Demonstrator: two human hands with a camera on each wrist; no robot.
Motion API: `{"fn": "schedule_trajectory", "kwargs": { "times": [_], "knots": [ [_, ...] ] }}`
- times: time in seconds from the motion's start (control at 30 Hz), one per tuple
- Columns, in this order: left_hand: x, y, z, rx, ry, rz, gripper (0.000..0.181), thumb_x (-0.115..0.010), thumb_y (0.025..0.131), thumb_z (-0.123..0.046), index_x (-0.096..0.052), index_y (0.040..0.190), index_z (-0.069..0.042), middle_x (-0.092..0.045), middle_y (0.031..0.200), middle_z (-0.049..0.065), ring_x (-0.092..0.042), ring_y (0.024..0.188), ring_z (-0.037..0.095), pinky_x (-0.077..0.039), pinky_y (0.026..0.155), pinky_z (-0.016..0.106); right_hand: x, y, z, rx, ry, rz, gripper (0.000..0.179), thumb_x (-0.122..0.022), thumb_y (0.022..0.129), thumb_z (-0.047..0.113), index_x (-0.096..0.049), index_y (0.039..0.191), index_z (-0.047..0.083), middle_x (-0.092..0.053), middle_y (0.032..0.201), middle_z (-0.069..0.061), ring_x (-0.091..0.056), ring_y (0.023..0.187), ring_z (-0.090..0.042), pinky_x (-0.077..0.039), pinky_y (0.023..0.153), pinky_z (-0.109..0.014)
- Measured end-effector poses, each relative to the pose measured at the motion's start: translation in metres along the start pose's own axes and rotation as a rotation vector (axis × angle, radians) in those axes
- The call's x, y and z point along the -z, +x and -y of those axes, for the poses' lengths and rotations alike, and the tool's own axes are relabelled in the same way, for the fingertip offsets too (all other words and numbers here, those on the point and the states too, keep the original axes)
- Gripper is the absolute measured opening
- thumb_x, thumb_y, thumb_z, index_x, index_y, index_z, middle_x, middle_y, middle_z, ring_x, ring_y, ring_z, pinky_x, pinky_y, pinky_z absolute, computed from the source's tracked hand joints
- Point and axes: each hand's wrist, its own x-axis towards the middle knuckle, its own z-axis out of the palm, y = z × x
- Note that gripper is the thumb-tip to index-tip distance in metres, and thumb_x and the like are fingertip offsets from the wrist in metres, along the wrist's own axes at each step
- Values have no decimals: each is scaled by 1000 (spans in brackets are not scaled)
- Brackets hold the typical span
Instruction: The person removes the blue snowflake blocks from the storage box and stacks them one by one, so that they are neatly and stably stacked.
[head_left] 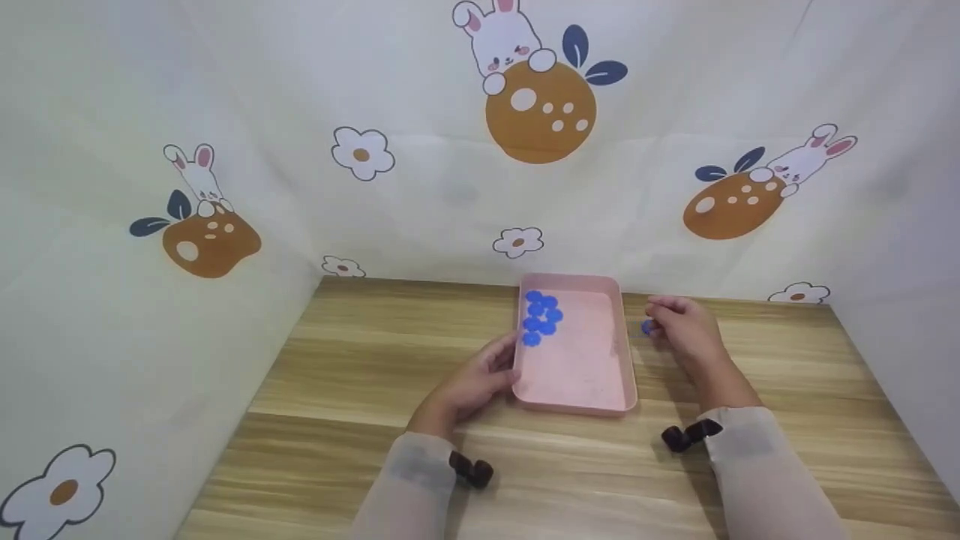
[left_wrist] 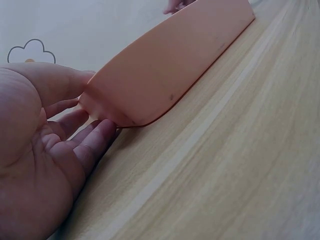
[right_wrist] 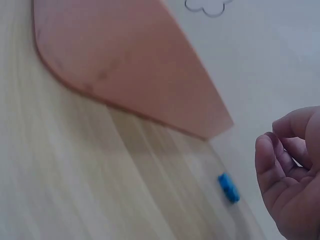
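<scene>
A shallow pink tray (head_left: pixel 577 394) lies on the wooden table, and several blue flower-shaped pieces (head_left: pixel 535 309) sit flat in its far left corner. My left hand (head_left: pixel 476 382) holds the tray's left side from outside; in the left wrist view the thumb is at the rim and the fingertips (left_wrist: pixel 107 127) reach the base. To the right of the tray, my right hand (head_left: pixel 686 330) hovers with bent fingers beside one loose blue piece (head_left: pixel 647 327). In the right wrist view that blue piece (right_wrist: pixel 228 188) stands apart from the fingertips, and nothing shows between them.
A pale cloth wall (head_left: pixel 427 202) printed with rabbits, fruit and flowers surrounds the wooden table (head_left: pixel 360 360) at the back and both sides. The tray's far end lies close to the back wall. A black device (head_left: pixel 471 470) is worn on each wrist.
</scene>
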Motion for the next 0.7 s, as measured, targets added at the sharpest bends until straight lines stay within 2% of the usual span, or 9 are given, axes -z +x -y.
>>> {"fn": "schedule_trajectory", "kwargs": {
  "times": [0.2, 0.37, 0.47, 0.7],
  "knots": [
    [0, -2, -2, 4, 16, -8, 73, -60, 105, -5, -30, 170, -15, -29, 178, 8, -26, 166, 30, -24, 137, 49, -19, -11, 20, 22, -12, 81, 40, -71, 104, 30, -67, 133, 3, -71, 105, 1, -68, 89, -13, -66, 84, -29],
    [0, -2, -3, 16, 27, -18, 73, -61, 105, -7, -30, 170, -17, -30, 178, 6, -28, 166, 29, -26, 136, 48, -38, -19, 33, 77, -14, 132, 32, -74, 102, 28, -73, 124, 5, -73, 97, 1, -68, 82, -11, -66, 78, -26],
    [1, -1, -2, 16, 39, -20, 73, -62, 105, -7, -30, 170, -17, -31, 178, 6, -29, 166, 29, -27, 136, 48, -48, -19, 37, 115, -22, 157, 30, -74, 102, 26, -74, 122, 4, -73, 97, 1, -69, 81, -11, -65, 74, -23],
    [0, 0, -1, 4, 37, -5, 73, -60, 105, -6, -29, 170, -16, -31, 178, 9, -30, 165, 29, -28, 136, 49, -69, -8, 42, 141, -92, 209, 27, -71, 103, 21, -73, 124, 4, -73, 100, 0, -70, 88, -17, -65, 78, -26]
  ]
}}
